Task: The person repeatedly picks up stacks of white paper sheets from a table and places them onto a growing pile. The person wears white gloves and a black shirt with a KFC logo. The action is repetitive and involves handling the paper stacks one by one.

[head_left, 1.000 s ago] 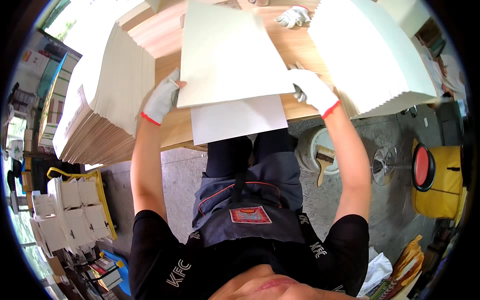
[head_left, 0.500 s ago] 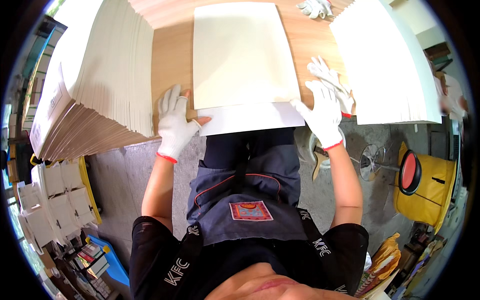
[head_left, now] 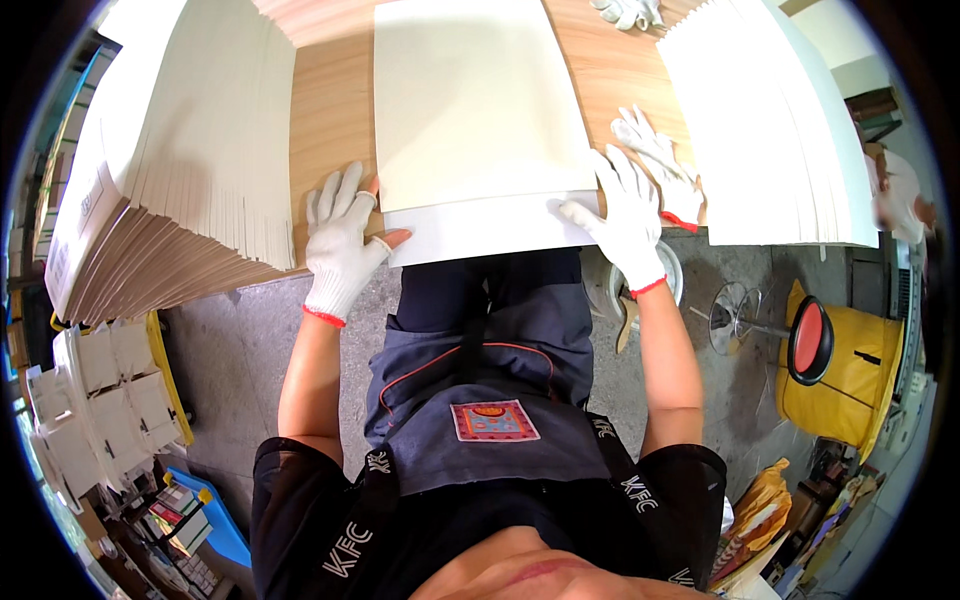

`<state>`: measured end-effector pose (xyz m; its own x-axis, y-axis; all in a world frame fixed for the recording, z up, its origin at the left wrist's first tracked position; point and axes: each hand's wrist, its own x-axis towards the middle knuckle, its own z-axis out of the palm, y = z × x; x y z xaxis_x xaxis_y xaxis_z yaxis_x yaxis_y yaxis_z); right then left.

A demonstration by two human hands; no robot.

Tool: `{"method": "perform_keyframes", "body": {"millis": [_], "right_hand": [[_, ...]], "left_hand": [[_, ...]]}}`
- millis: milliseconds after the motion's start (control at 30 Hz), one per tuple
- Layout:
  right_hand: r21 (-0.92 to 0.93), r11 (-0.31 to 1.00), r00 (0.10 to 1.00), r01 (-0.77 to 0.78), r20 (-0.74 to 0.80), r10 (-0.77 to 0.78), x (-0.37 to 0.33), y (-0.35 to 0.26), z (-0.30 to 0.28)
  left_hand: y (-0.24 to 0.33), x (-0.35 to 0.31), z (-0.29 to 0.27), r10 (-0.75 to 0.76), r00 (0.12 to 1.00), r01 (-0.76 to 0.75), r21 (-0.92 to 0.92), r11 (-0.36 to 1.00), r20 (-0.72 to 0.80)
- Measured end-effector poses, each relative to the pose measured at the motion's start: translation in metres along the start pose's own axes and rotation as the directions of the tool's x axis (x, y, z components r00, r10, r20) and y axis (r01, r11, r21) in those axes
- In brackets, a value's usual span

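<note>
Sheet [head_left: 480, 110], cream, long axis twelve-to-six, between gloved hands: left hand [head_left: 342, 243] at eight, right hand [head_left: 625, 215] at four, fingers spread flat on its near corners.

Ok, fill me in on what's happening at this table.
A person in white work gloves stands at a wooden table with a large cream sheet lying flat in front of them, over a white sheet that juts past the table's near edge. The left hand rests flat beside the sheets; the right hand presses on their right corner. Tall stacks of similar sheets stand on either side.
</note>
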<state>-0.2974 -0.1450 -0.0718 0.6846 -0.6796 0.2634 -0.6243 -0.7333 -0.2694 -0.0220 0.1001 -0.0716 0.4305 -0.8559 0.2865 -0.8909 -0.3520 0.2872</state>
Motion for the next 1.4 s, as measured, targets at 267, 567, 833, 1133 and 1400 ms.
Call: {"method": "perform_keyframes", "body": {"millis": [267, 567, 833, 1133, 1400], "right_hand": [[-0.036, 0.999, 0.999, 0.024, -0.022, -0.025, -0.002, 0.004, 0.004], [-0.031, 0.996, 0.995, 0.081, -0.063, -0.083, -0.002, 0.009, 0.007], [-0.048, 0.998, 0.999, 0.045, -0.018, -0.046, -0.002, 0.007, 0.006], [-0.026, 0.999, 0.999, 0.037, -0.039, -0.038, -0.002, 0.007, 0.007], [-0.028, 0.999, 0.998, 0.041, -0.055, -0.043, -0.005, 0.007, 0.009]], "left_hand": [[-0.002, 0.001, -0.001, 0.025, 0.999, -0.025, -0.005, 1.0, 0.026], [0.0, 0.002, -0.004, -0.005, 0.998, 0.005, 0.011, 1.0, 0.063], [0.002, 0.001, -0.005, 0.002, 0.998, -0.006, 0.061, 0.998, 0.07], [0.01, 0.001, -0.009, -0.01, 0.998, 0.005, 0.09, 0.996, 0.054], [0.057, 0.019, -0.033, 0.163, 0.967, -0.157, -0.044, 0.987, 0.195]]}}
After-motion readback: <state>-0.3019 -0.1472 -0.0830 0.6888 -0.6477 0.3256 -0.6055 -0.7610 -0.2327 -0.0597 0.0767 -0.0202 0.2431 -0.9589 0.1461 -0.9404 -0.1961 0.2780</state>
